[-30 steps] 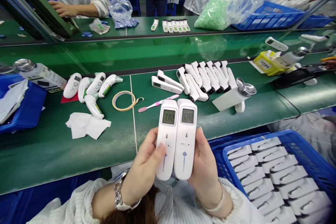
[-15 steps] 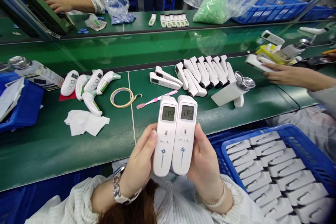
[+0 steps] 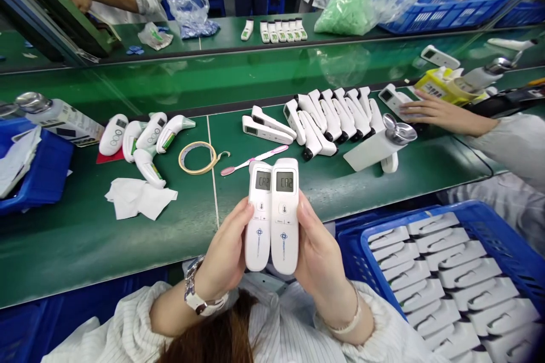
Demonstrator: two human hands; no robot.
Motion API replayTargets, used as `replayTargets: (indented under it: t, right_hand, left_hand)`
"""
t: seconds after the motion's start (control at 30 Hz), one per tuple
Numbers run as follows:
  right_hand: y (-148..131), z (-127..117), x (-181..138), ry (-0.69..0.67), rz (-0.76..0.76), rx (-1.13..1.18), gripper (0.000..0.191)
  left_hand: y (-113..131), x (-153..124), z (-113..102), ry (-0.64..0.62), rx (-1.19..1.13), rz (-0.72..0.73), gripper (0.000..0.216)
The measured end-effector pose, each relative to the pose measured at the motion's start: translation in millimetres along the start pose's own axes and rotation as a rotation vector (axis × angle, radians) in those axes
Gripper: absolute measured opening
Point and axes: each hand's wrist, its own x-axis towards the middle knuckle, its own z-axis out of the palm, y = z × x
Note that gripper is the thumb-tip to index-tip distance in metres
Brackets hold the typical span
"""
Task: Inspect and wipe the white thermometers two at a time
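Note:
Two white infrared thermometers stand side by side before me, screens facing me and reading what looks like "CA2". My left hand (image 3: pixel 227 244) is closed around the left thermometer (image 3: pixel 258 227), thumb along its edge. The right thermometer (image 3: pixel 285 221) is gripped by my right hand (image 3: pixel 321 252), and its edge overlaps the left one's. Beyond them on the green bench (image 3: pixel 187 232) lie a pink and white toothbrush (image 3: pixel 254 160) and a roll of tape (image 3: pixel 197 157). More white thermometers (image 3: pixel 336 116) are lined up behind, with a white pump bottle (image 3: pixel 377 144) at their right.
At left are several ear-type thermometers (image 3: pixel 150 135), white paper (image 3: pixel 140 197) and a blue bin (image 3: pixel 45 173). A blue crate (image 3: pixel 361 244) of white thermometers stands at lower right. A co-worker's hand (image 3: pixel 443 113) reaches in from the right near a yellow box (image 3: pixel 445 84).
Both thermometers have moved slightly left and turned toward each other at the inner edges. The co-worker's hand at right has set a thermometer down on the bench, further left.

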Motion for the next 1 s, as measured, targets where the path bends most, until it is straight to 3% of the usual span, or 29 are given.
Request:
replayTargets:
  t: [0.13,0.3,0.47,0.63,0.83,1.0]
  right_hand:
    - [6.0,-3.0,-0.1,0.035,-0.030,-0.036,0.052]
    - [11.2,-9.3,-5.8,-0.100,-0.013,-0.331,0.104]
    - [11.5,-12.8,-9.7,-0.195,0.003,-0.433,0.107]
    - [15.7,-8.6,-8.9,-0.141,-0.059,-0.523,0.117]
    - [22.7,-4.4,-7.5,-0.069,-0.161,-0.423,0.082]
    - [23.1,-8.5,-7.5,0.006,-0.174,-0.290,0.070]
  left_hand:
    - [-1.6,2.9,1.6,0.058,-0.031,-0.038,0.031]
    - [3.6,2.3,3.5,0.095,-0.026,-0.087,0.032]
    - [16.4,-0.9,7.3,0.086,-0.081,-0.146,0.026]
    - [20.4,-1.8,10.3,0.086,-0.113,-0.177,0.030]
    - [17.6,-0.6,10.5,0.094,-0.137,-0.180,0.034]
    - [22.1,1.9,11.7,0.086,-0.194,-0.205,0.031]
